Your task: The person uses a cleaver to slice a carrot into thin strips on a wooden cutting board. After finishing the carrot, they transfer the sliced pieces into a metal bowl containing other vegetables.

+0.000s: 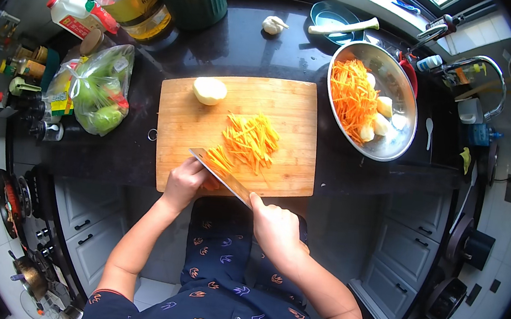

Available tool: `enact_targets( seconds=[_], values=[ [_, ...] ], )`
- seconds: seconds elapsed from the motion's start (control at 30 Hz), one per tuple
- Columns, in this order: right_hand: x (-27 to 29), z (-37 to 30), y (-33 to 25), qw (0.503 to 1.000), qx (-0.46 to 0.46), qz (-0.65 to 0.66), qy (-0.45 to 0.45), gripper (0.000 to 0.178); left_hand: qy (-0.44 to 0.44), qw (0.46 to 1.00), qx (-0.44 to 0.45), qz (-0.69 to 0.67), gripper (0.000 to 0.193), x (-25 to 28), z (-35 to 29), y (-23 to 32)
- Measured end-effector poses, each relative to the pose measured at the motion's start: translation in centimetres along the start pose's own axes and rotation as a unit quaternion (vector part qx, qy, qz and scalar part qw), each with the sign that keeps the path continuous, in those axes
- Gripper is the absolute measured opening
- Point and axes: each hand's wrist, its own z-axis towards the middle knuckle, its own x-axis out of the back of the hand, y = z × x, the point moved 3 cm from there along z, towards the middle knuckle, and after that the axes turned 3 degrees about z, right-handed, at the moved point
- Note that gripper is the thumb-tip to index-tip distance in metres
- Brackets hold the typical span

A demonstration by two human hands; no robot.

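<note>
My right hand (pixel 275 225) is closed round the handle of a kitchen knife (pixel 225 180), whose blade points up and left across the near edge of a wooden cutting board (pixel 181 127). Just left of the blade is my left hand (pixel 184 183), its fingers curled down at the board's edge. What those fingers hold is hidden by the hand and blade. Thin carrot strips (pixel 220 158) lie against the blade's far side. Beyond them is a loose pile of carrot shreds (pixel 251 140). A pale, peeled potato half (pixel 210 90) sits at the board's upper left.
A metal bowl (pixel 398 144) at right holds carrot shreds and pale peeled pieces. Behind it is a teal dish (pixel 331 17) with a pale stick across it. A garlic bulb (pixel 274 25) lies at the back. Left stand a bag of green vegetables (pixel 104 92) and an oil jug (pixel 128 0).
</note>
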Motion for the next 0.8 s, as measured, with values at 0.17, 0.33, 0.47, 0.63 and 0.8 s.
enact_targets(
  seconds=[0.17,0.33,0.47,0.63,0.8],
  values=[
    [-2.0,1.4,0.3,1.000,0.004,-0.012,0.024,0.034,0.003,1.000,0.019,-0.019,0.028,0.0,0.1,0.2],
    [-2.0,0.9,0.7,0.998,0.012,0.040,0.055,0.032,-0.020,0.997,0.047,-0.066,0.029,0.0,-0.1,0.3],
    [-0.3,0.0,0.3,0.999,0.013,0.021,0.031,0.044,-0.008,0.998,0.037,-0.049,0.027,-0.2,-0.8,0.1],
    [0.6,-1.0,0.3,1.000,0.011,0.013,0.018,0.044,0.033,0.999,0.012,-0.001,0.028,-0.6,-1.2,0.0],
    [0.2,-1.0,0.6,1.000,0.006,0.020,0.014,0.041,0.031,0.999,0.011,-0.020,0.029,-0.2,-0.5,0.3]
  ],
)
